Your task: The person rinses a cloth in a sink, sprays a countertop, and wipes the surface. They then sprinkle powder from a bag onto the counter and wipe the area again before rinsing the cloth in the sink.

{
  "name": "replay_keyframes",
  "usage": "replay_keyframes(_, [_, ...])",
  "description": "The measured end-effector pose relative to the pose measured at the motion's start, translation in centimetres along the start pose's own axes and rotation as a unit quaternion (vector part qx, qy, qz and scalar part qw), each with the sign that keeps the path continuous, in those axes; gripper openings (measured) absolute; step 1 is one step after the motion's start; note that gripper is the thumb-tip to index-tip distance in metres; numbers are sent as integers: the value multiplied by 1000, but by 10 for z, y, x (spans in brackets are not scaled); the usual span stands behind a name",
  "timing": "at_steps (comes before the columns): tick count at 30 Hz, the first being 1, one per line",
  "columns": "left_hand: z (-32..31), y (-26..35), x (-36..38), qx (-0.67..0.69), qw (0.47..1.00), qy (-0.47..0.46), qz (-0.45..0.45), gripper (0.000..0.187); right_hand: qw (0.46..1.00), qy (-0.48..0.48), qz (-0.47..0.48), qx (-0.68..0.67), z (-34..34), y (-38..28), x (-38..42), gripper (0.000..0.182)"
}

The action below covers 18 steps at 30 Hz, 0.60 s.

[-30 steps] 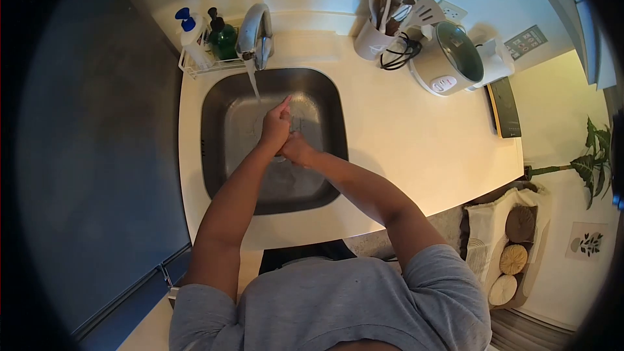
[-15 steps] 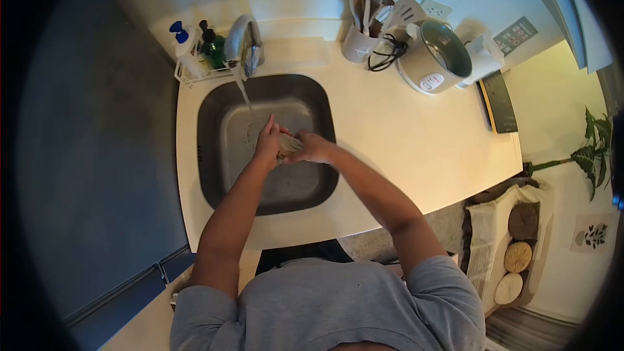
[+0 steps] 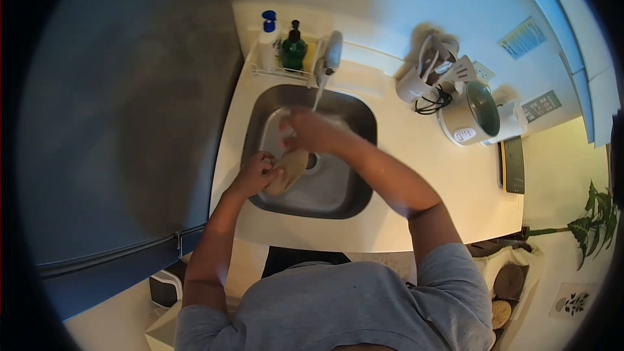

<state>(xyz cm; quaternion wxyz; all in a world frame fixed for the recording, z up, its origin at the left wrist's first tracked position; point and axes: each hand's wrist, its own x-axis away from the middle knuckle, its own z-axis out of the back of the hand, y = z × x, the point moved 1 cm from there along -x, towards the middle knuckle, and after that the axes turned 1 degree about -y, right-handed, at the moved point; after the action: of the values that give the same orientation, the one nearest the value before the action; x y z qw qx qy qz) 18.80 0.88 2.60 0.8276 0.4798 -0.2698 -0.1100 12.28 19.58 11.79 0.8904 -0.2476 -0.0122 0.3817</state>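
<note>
My left hand (image 3: 255,173) is closed around the lower end of a tan, rounded thing (image 3: 290,169), perhaps a cloth or sponge, held over the steel sink (image 3: 338,198). Just above the tan thing's upper end, my right hand (image 3: 309,131) is under the thin stream of water from the tap (image 3: 332,52). That hand is blurred, so its grip and any contact with the tan thing are unclear. The drain shows beside the tan thing.
A wire rack behind the sink holds a white pump bottle (image 3: 268,40) and a green bottle (image 3: 294,52). On the pale counter (image 3: 416,175) to the right stand a utensil holder (image 3: 415,83), a rice cooker (image 3: 471,118) and a dark flat slab (image 3: 513,165). A dark grey surface fills the left.
The view swung, shifting the sink right. My hands came apart: the left dropped to the sink's near-left side with the tan thing, and the right rose to the water stream.
</note>
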Motion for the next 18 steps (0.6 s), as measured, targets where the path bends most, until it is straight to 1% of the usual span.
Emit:
replay_keyframes(1, [0, -5, -1, -36, 994, 67, -84, 37, 1000, -9, 5, 25, 11, 2, -26, 23])
replay_keyframes(2, [1, -7, 0, -72, 974, 133, -166, 37, 999, -19, 10, 50, 28, 4, -53, 21])
replay_keyframes(3, [3, -2, 3, -70, 974, 138, -165, 37, 996, 44, -46, 64, 62, -11, -70, 21])
replay_keyframes(4, [9, 8, 6, -109, 977, 135, -121, 36, 992, 46, -84, 79, 67, 21, -107, 28])
replay_keyframes(5, [14, 17, 9, -148, 977, 131, -77, 35, 987, 31, -92, 128, 87, 27, -130, 37])
replay_keyframes(6, [18, 23, 12, -147, 977, 136, -77, 35, 979, 16, -99, 176, 106, 29, -148, 47])
replay_keyframes(7, [21, 27, 16, -140, 974, 154, -89, 33, 979, 16, -96, 178, 110, 44, -161, 47])
replay_keyframes(8, [23, 30, 18, -132, 971, 171, -99, 31, 973, 39, -79, 215, 108, 61, -173, 51])
replay_keyframes(9, [24, 32, 19, -132, 970, 176, -99, 31, 964, 62, -60, 252, 107, 72, -184, 56])
replay_keyframes(10, [25, 34, 20, -168, 962, 199, -80, 30, 964, 63, -55, 253, 109, 75, -195, 56])
replay_keyframes(11, [26, 36, 20, -203, 952, 220, -59, 31, 968, -43, -89, 230, 107, 80, -202, 65])
replay_keyframes(12, [29, 41, 23, -202, 952, 221, -58, 31, 960, -148, -124, 203, 104, 83, -204, 75])
replay_keyframes(13, [34, 48, 26, -221, 954, 197, -33, 32, 965, -113, -78, 222, 101, 86, -204, 52])
replay_keyframes(14, [38, 51, 27, -240, 955, 174, -8, 34, 965, -114, -76, 222, 102, 89, -209, 52])
replay_keyframes(15, [39, 49, 27, -238, 955, 175, -6, 34, 966, -110, -62, 226, 104, 89, -213, 40])
replay_keyframes(16, [41, 46, 27, -185, 967, 175, -12, 35, 966, -106, -49, 229, 105, 89, -218, 28])
replay_keyframes(17, [43, 43, 28, -131, 976, 173, -18, 35, 967, -107, -48, 228, 107, 89, -223, 28])
replay_keyframes(18, [45, 41, 31, -132, 976, 170, -18, 35, 977, -43, -27, 207, 112, 90, -226, 19])
